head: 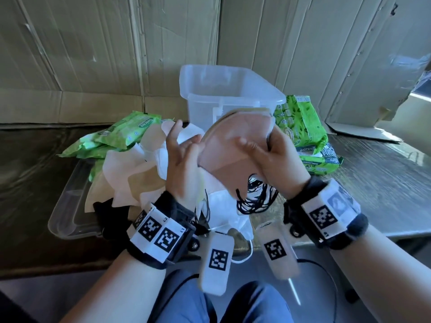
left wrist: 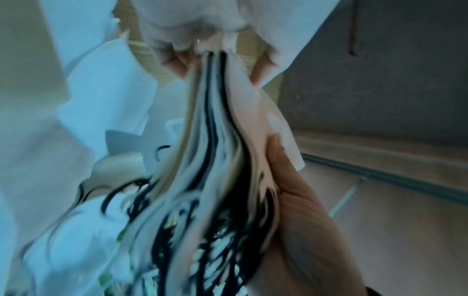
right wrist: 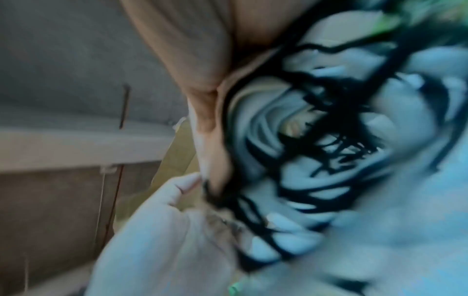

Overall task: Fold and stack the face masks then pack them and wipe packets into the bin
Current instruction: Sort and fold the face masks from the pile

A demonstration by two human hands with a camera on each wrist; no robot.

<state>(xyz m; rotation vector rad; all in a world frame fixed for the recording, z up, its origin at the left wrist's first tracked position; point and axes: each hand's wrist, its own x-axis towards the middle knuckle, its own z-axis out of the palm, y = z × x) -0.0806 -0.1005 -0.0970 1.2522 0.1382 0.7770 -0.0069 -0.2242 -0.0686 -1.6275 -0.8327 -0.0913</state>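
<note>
A stack of folded face masks (head: 231,145), pink one on top, is held upright above the table in front of the clear plastic bin (head: 193,96). My right hand (head: 268,155) grips the stack's right side, thumb across the pink face. My left hand (head: 186,141) lies against the stack's left edge with straight fingers. Black ear loops (head: 256,197) dangle below. The left wrist view shows the stack (left wrist: 215,140) edge-on, several layers, my left hand (left wrist: 278,156) flat along the pink side. The right wrist view is blurred, showing the ear loops (right wrist: 316,140).
Loose white and beige masks (head: 130,169) lie heaped on a clear lid (head: 67,213) at the left. Green wipe packets sit left (head: 121,134) and right (head: 303,127) of the bin. Cardboard walls stand behind the dark table.
</note>
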